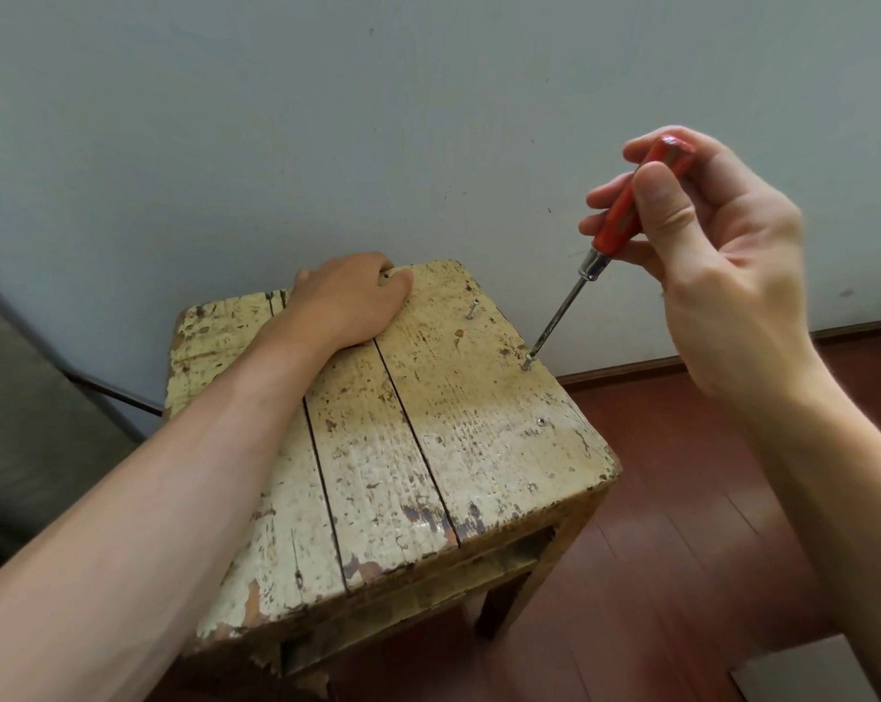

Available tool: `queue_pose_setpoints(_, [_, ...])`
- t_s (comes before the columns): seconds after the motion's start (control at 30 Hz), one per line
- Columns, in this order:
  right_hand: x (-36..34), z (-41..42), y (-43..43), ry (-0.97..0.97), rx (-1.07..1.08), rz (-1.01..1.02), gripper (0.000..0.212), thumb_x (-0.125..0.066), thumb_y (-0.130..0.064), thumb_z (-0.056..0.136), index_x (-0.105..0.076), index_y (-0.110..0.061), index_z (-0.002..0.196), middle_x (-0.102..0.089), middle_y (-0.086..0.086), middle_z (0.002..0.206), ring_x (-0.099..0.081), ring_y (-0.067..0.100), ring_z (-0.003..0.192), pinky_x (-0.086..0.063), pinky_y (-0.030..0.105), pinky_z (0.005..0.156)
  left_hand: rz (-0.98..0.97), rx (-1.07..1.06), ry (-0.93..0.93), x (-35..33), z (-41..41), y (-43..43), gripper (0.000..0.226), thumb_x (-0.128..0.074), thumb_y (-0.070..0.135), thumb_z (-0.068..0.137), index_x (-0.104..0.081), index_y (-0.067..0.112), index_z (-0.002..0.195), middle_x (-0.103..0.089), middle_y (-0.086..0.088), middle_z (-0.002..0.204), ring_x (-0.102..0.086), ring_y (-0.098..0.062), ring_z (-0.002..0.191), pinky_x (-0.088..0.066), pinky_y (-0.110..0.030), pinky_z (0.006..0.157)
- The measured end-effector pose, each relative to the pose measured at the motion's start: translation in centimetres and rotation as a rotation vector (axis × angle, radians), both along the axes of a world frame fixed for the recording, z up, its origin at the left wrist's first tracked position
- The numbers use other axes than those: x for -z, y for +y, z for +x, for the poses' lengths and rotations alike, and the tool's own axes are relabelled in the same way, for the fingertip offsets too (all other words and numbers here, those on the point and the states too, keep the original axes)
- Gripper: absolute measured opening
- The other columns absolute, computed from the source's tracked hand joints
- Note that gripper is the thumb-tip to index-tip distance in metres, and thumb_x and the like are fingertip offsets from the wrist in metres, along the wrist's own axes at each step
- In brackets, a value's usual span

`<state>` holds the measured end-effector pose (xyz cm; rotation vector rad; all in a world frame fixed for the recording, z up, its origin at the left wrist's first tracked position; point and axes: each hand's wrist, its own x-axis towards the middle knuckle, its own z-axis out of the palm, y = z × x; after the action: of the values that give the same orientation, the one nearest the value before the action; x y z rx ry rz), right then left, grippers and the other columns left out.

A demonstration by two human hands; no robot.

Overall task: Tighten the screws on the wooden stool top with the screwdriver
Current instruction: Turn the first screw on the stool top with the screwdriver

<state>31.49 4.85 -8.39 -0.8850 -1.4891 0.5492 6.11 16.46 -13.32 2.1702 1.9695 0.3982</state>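
stool top (377, 448): worn cream planks under both hands. The left fingers reach its far edge and the right fingers hang above its right edge.
left hand (347, 296): palm flat on the planks, fingers hooked over the far edge, thumb lying on top. Fingertips are hidden behind the edge. Reads as a brace.
far screw (472, 310): just right of the left thumb, standing well proud and tilted. Not yet driven.
middle screw (527, 364): below and left of the right fingers, head slightly proud, driver tip sitting on it. This is the step in hand, I'd say.
near screw (541, 422): below the middle screw, on the camera side of the right fingers. Looks flush, likely done.
screwdriver (615, 215): red handle, steel shaft slanting down-left from the right fingers to the middle screw.
right hand (722, 276): fingers and thumb pinching the handle along its length, palm off it.
doing it well: the shaft leans. Bring the handle over the screw axis and push down while turning, or the tip may cam out and chew the head. A fuller grip would give more torque.
containers: none in view. The gap (504, 554) under the top, camera-side of both sets of fingers, is too dark to tell the contents.
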Motion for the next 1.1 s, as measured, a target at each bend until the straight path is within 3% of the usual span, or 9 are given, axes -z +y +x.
queue_pose_setpoints(0.23, [-0.7, 1.3, 0.5, -0.227, -0.233, 0.055, 0.036, -0.044, -0.013, 0.116, -0.040, -0.021, 0.151, -0.072, 0.013, 0.126, -0.077, 0.028, 0.107, -0.061, 0.040, 0.096, -0.008, 0.000, -0.003, -0.1, 0.0, 0.1, 0.053, -0.031, 0.056, 0.102, -0.056, 0.025, 0.138, -0.059, -0.002, 0.140, -0.051, -0.029, 0.129, -0.031, -0.046, 0.108])
queue_pose_setpoints(0.33, [-1.4, 1.2, 1.1, -0.247, -0.268, 0.076, 0.029, -0.048, -0.010, 0.114, -0.051, -0.016, 0.142, -0.070, 0.021, 0.125, -0.076, 0.029, 0.109, -0.062, 0.044, 0.096, -0.004, -0.006, -0.007, -0.3, 0.0, 0.0, 0.053, -0.031, 0.056, 0.102, -0.056, 0.025, 0.137, -0.061, -0.001, 0.138, -0.053, -0.029, 0.127, -0.032, -0.046, 0.107])
queue_pose_setpoints(0.43, [-2.9, 1.0, 2.1, -0.270, -0.271, 0.073, 0.032, -0.064, -0.008, 0.104, -0.060, -0.013, 0.136, -0.068, 0.031, 0.118, -0.075, 0.028, 0.112, -0.062, 0.046, 0.098, 0.005, -0.020, 0.003, -0.3, 0.2, -0.3, 0.052, -0.029, 0.055, 0.102, -0.058, 0.025, 0.132, -0.064, 0.000, 0.131, -0.056, -0.027, 0.121, -0.034, -0.046, 0.105])
queue_pose_setpoints(0.63, [-5.4, 1.1, 4.5, -0.423, -0.297, -0.030, 0.035, -0.077, -0.016, 0.093, -0.072, -0.016, 0.127, -0.078, 0.015, 0.110, -0.080, 0.031, 0.096, -0.064, 0.052, 0.089, 0.019, -0.049, 0.005, 0.1, 0.5, -0.1, 0.052, -0.029, 0.057, 0.100, -0.058, 0.026, 0.130, -0.065, 0.001, 0.125, -0.059, -0.025, 0.114, -0.037, -0.048, 0.104])
queue_pose_setpoints(0.73, [-4.6, 1.3, 4.5, -0.417, -0.296, 0.024, 0.038, -0.078, -0.016, 0.094, -0.071, -0.019, 0.132, -0.078, 0.012, 0.109, -0.079, 0.034, 0.092, -0.064, 0.051, 0.088, 0.005, -0.047, 0.000, 0.3, 0.4, 0.1, 0.051, -0.029, 0.057, 0.100, -0.057, 0.027, 0.133, -0.064, 0.003, 0.128, -0.057, -0.024, 0.117, -0.034, -0.047, 0.105])
queue_pose_setpoints(0.9, [-2.5, 1.2, 3.2, -0.265, -0.293, 0.123, 0.038, -0.067, -0.005, 0.100, -0.062, -0.012, 0.137, -0.070, 0.028, 0.111, -0.077, 0.037, 0.087, -0.064, 0.039, 0.088, -0.016, -0.037, -0.018, 0.3, 0.2, 0.3, 0.052, -0.031, 0.057, 0.101, -0.055, 0.027, 0.136, -0.061, 0.003, 0.134, -0.055, -0.024, 0.123, -0.033, -0.047, 0.108])
queue_pose_setpoints(1.1, [-1.6, 1.4, 2.2, -0.288, -0.398, 0.155, 0.049, -0.049, -0.001, 0.109, -0.041, -0.009, 0.157, -0.066, 0.030, 0.125, -0.074, 0.030, 0.113, -0.059, 0.032, 0.098, -0.041, -0.024, -0.024, 0.0, 0.1, 0.2, 0.052, -0.033, 0.057, 0.102, -0.055, 0.027, 0.138, -0.059, 0.003, 0.139, -0.052, -0.024, 0.129, -0.033, -0.047, 0.112])
